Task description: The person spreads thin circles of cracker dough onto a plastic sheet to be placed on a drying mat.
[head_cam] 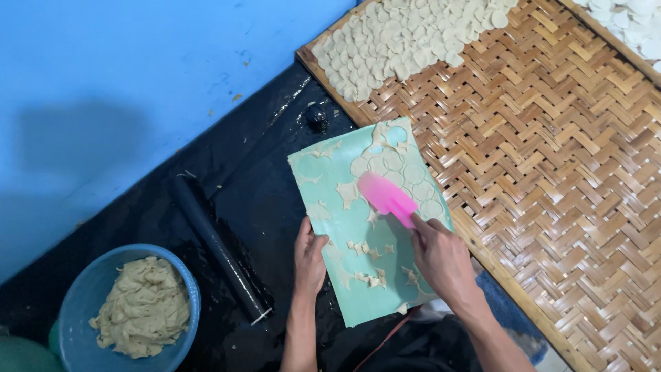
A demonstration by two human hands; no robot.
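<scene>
The right hand [444,258] is clenching a pink scraper [387,198] jutting toward eleven o'clock from its grip; the left hand [309,258], released, is pressing the green sheet [330,200].

The woven bamboo tray [551,172] runs out past the top, right and bottom edges, so its full extent can't be seen. A second tray [620,41] shows only as a corner at the top right, its pale pieces [633,21] cut off. The dough discs [406,34] heaped at the first tray's far end carry on beyond the top edge. The blue bowl [76,303] of dough is clipped at the bottom, and a green thing [21,355] in the bottom-left corner is too cropped to name. The right hand [444,258] covers the pink scraper's [385,196] handle end. A small dark round object [317,116] on the black sheet [261,200] is too small to tell
</scene>
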